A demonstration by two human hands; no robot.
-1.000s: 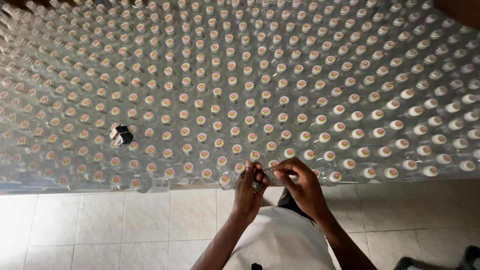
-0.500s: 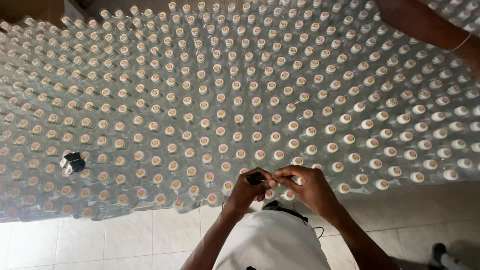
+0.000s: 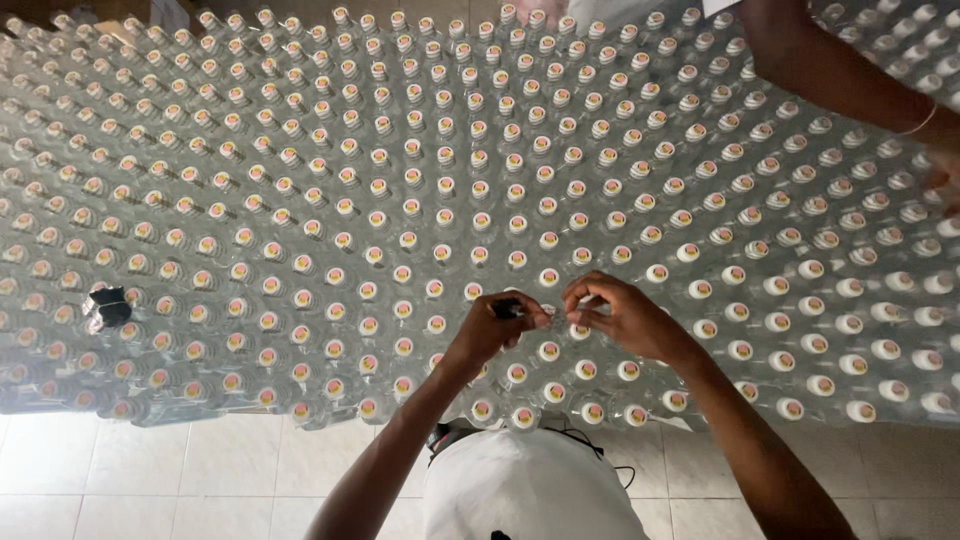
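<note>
1. Bottle [image 3: 549, 318] under your fingers stands in the near-centre part of the big block of clear capped bottles [image 3: 400, 200], a few rows in from the near edge.
2. Your left hand [image 3: 490, 330] reaches in from below, its fingers curled shut around a small dark object [image 3: 506, 308] pinched at the fingertips, just left of that bottle's top.
3. Your right hand [image 3: 625, 315] comes in beside it, thumb and forefinger pinched close together over the bottle's neck; what they grip is too small to tell.
4. Both hands nearly meet above the same bottle, fingertips just apart.
5. Bottles fill almost the whole view in tight rows, each with a white cap bearing a pink and yellow round mark.
6. Far to the left, a small dark thing [image 3: 108, 305] sits among the bottle tops, well apart from your hands.
7. Another person's arm [image 3: 840, 80] stretches over the far right of the block, with a thin bracelet [image 3: 925, 120] at the wrist.
8. Below the bottles lies a pale tiled floor [image 3: 150, 470], and your white top [image 3: 525, 495] shows at the bottom edge with a thin dark cord [image 3: 585, 440] across it.
</note>
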